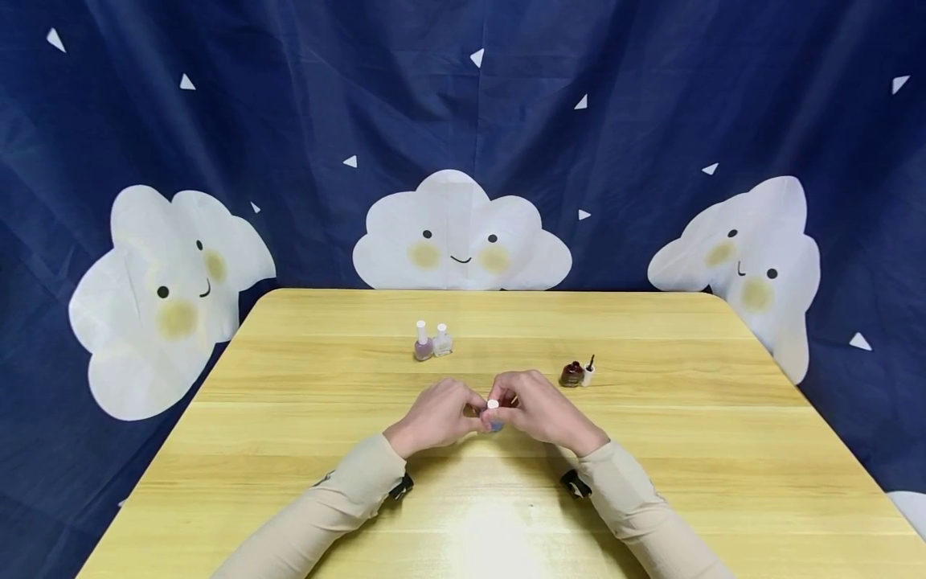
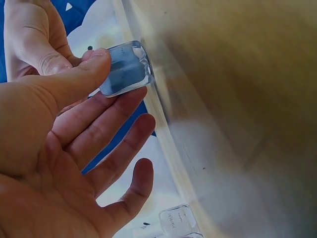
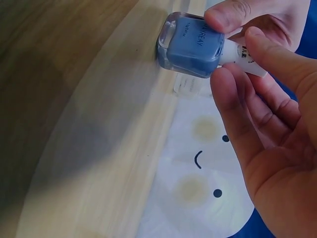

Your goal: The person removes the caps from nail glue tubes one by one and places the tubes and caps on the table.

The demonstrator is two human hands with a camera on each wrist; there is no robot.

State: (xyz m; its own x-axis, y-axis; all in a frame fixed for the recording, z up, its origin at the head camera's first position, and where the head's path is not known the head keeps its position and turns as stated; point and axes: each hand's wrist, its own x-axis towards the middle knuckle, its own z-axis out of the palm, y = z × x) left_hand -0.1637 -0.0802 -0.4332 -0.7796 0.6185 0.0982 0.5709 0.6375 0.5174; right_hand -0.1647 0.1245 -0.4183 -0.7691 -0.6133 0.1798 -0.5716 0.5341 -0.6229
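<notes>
A square glass bottle of blue nail polish point(image 3: 195, 44) stands near the middle of the table, between both hands. My left hand point(image 1: 441, 414) pinches its glass body between thumb and index finger; in the left wrist view the other fingers spread out beneath the blue glass point(image 2: 124, 72). The white cap point(image 1: 493, 404) is on the bottle's neck. With thumb and fingers, my right hand point(image 1: 538, 406) grips this cap, which the right wrist view shows partly covered by the fingers.
Farther back on the wooden table point(image 1: 289, 402) stand a mauve nail polish bottle point(image 1: 423, 348) and a clear one point(image 1: 443, 344), both capped. To the right is an uncapped dark red bottle point(image 1: 571, 375) beside its white cap point(image 1: 588, 375), brush pointing up.
</notes>
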